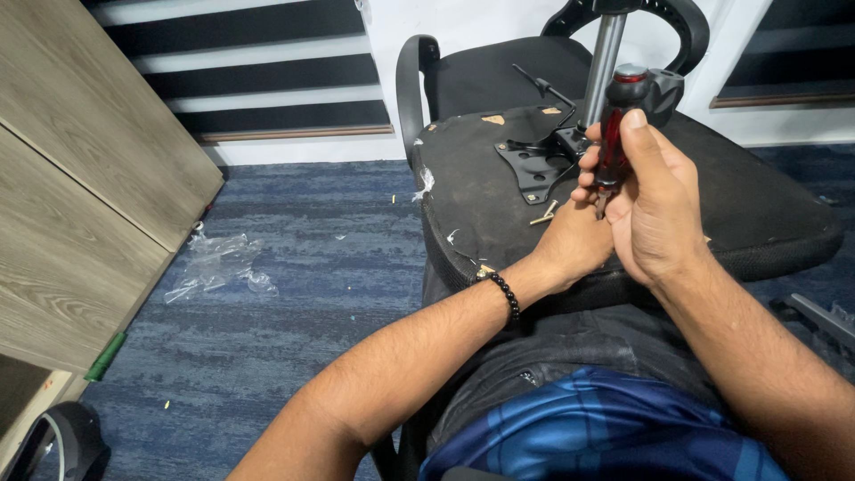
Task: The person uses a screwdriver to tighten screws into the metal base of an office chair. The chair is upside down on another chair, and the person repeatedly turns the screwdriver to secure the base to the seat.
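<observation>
Screwdriver (616, 134) over chair underside (481, 205), blue carpet (294, 267)

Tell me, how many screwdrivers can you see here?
1. The red-handled screwdriver stands upright in the right hand, over the upturned chair seat; the left hand sits at its tip. Others may be hidden behind the hands.

upturned black chair seat (499, 209) serves as work surface; black metal mounting plate (534, 165) and loose brass screw (544, 214) are seen lying on it. blue carpet floor (294, 267) underneath, with crumpled clear plastic wrap (218, 267) and small scraps scattered on it.
</observation>
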